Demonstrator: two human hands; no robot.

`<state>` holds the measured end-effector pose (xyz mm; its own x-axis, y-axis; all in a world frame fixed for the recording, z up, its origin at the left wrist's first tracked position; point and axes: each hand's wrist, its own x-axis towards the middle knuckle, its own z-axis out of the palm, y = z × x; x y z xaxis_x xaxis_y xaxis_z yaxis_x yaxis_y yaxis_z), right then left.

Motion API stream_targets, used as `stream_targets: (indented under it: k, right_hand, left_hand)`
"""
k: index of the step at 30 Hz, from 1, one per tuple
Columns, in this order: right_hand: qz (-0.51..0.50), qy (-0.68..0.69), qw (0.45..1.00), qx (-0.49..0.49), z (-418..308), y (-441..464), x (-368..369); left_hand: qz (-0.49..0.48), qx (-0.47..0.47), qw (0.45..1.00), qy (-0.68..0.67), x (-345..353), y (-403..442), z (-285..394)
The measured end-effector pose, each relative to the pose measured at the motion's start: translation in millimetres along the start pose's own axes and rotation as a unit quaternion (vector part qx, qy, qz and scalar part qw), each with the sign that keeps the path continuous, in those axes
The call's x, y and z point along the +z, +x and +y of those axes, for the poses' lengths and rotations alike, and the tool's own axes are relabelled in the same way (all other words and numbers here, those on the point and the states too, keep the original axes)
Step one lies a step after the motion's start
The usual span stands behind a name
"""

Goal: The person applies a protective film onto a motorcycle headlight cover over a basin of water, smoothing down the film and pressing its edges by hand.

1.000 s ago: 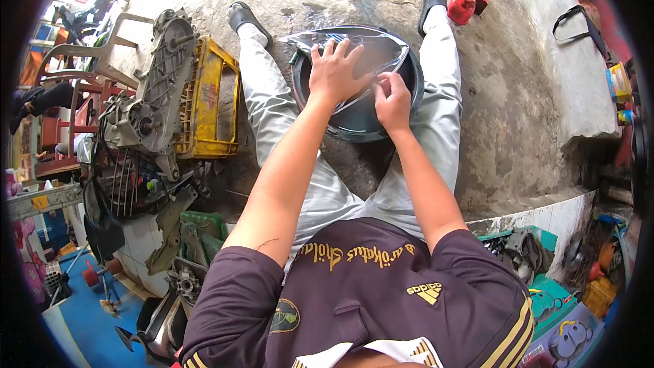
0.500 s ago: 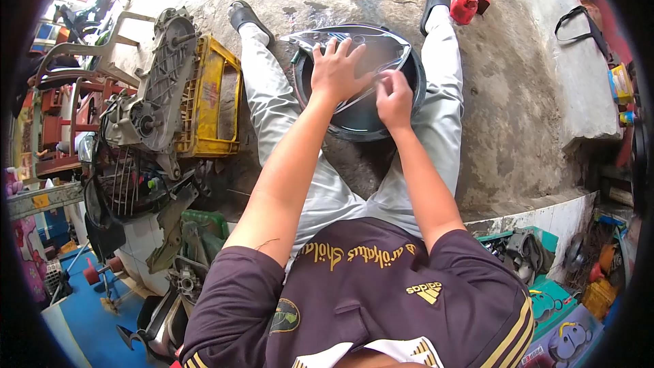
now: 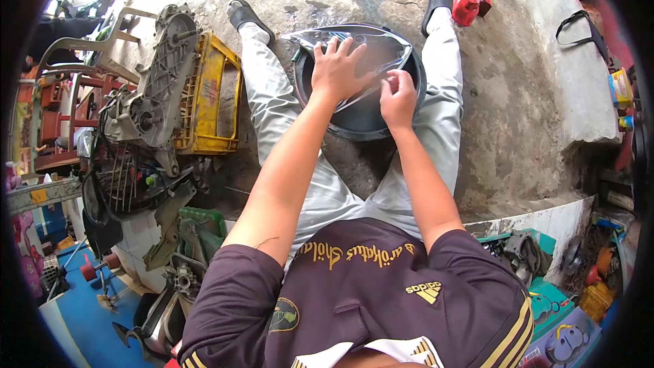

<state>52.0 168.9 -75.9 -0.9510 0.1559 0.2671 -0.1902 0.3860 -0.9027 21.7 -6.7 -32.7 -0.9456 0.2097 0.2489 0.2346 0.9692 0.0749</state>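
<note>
A dark round basin (image 3: 364,127) sits on the floor between my legs. Across its top lies a clear, roughly triangular plastic piece (image 3: 392,46), which looks like a lamp lens or cover; I cannot tell which. My left hand (image 3: 336,73) rests on it, palm down with fingers spread. Close to the piece's right edge, my right hand (image 3: 397,97) has its fingers curled and pinched together. Whatever lies between those fingertips is hidden or too small to make out.
A yellow crate (image 3: 211,95) stands left of my leg, with a metal engine casing (image 3: 167,75) against it. Beyond my right foot lies a red lamp-like part (image 3: 469,1). A concrete ledge (image 3: 545,48) runs along the right. Machine parts (image 3: 521,253) sit behind on both sides.
My right hand has shifted very slightly right along the plastic piece's edge, still pinched. My left hand stays spread on the piece.
</note>
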Motion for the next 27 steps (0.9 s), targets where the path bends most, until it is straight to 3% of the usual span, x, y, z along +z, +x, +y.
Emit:
stream_targets:
  k: [3,6,7,9,11,13,15,17,21,23,25,27]
  right_hand:
    - [-0.06,0.001,0.996,-0.064,-5.5,-3.6,-4.5]
    - [0.028,-0.001,0.998,0.054,0.8,3.5,-2.5]
    - [0.027,0.0,0.998,0.054,0.6,3.0,-1.7]
    - [0.015,-0.039,0.999,-0.028,-1.2,-0.2,-1.3]
    - [-0.026,0.004,0.999,-0.029,-3.5,-2.4,-4.0]
    - [-0.006,-0.016,1.0,-0.012,3.5,0.4,-4.4]
    - [0.032,0.012,0.997,0.075,6.2,5.7,-2.9]
    - [0.027,-0.022,0.999,0.0,4.9,1.1,0.6]
    - [-0.065,0.021,0.997,-0.03,-1.7,-3.4,-6.2]
    - [-0.043,0.056,0.996,0.062,5.7,2.8,-4.3]
    - [0.025,0.042,0.995,0.089,10.5,8.1,-2.1]
    - [0.033,0.002,0.998,0.053,8.5,4.2,-1.4]
  left_hand:
    - [-0.001,0.001,1.0,0.0,0.8,0.4,0.7]
    - [0.002,0.002,1.0,-0.001,0.6,-0.5,0.4]
    - [0.001,0.001,1.0,-0.002,-0.1,-0.2,1.1]
    - [-0.001,0.0,1.0,-0.003,-0.8,0.2,0.8]
    - [0.003,-0.001,1.0,-0.006,-0.2,0.1,1.0]
    - [-0.001,0.0,1.0,-0.006,-2.0,0.0,2.2]
    - [-0.005,-0.002,1.0,-0.003,-2.4,-0.6,1.1]
    - [0.005,-0.002,1.0,-0.009,0.9,-0.4,0.6]
    - [0.0,-0.003,1.0,-0.008,0.5,-0.1,1.7]
    - [0.002,0.001,1.0,-0.001,0.4,-0.5,0.5]
    - [-0.003,-0.005,1.0,-0.003,-3.5,-1.0,0.2]
    - [-0.007,-0.006,1.0,-0.011,-2.8,0.4,3.8]
